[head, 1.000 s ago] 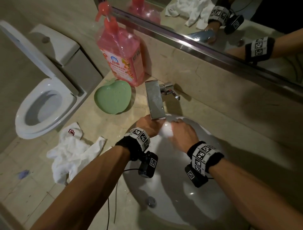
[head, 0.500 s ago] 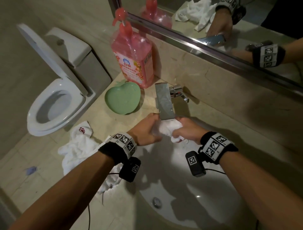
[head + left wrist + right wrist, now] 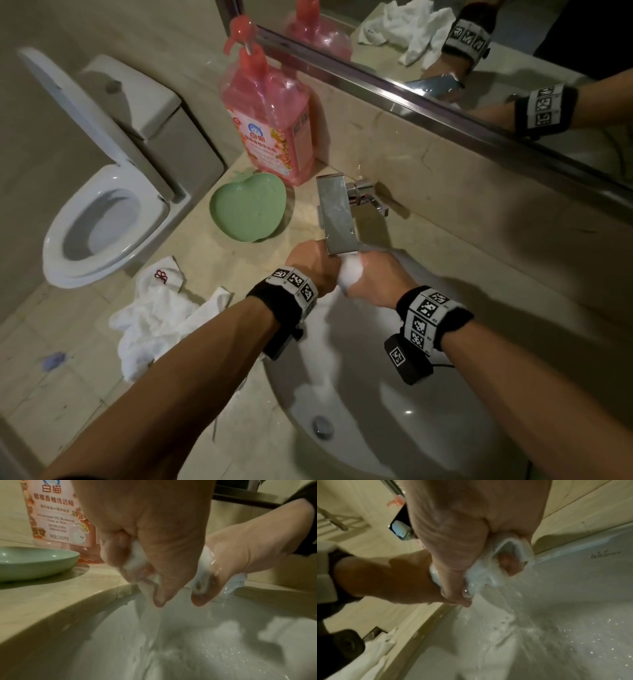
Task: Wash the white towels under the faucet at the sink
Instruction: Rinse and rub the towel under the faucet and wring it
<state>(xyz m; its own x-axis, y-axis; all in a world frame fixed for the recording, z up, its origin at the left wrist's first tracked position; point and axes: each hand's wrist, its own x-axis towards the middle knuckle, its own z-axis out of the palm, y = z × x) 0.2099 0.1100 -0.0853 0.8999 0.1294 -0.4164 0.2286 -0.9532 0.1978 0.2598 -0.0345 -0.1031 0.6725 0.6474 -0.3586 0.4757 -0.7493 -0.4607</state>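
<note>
A wet white towel (image 3: 350, 272) is bunched between both hands just under the chrome faucet (image 3: 336, 215), above the back of the white sink (image 3: 428, 438). My left hand (image 3: 313, 262) grips its left end, and my right hand (image 3: 375, 277) grips its right end. In the left wrist view the left hand's fingers (image 3: 120, 545) curl into the soaked towel (image 3: 137, 559) and water streams down. The right wrist view shows the towel (image 3: 489, 572) squeezed in the right hand, dripping into the basin. More white towels (image 3: 154, 315) lie heaped on the counter to the left.
A pink detergent bottle (image 3: 270, 116) stands at the wall with a green apple-shaped dish (image 3: 248, 209) in front of it. An open toilet (image 3: 102, 219) is at far left. A mirror (image 3: 479, 51) runs above the backsplash. The sink drain (image 3: 322, 426) is near me.
Both hands stay under the faucet and have closed tighter on the towel, so less of it shows between them. The camera view has shifted slightly.
</note>
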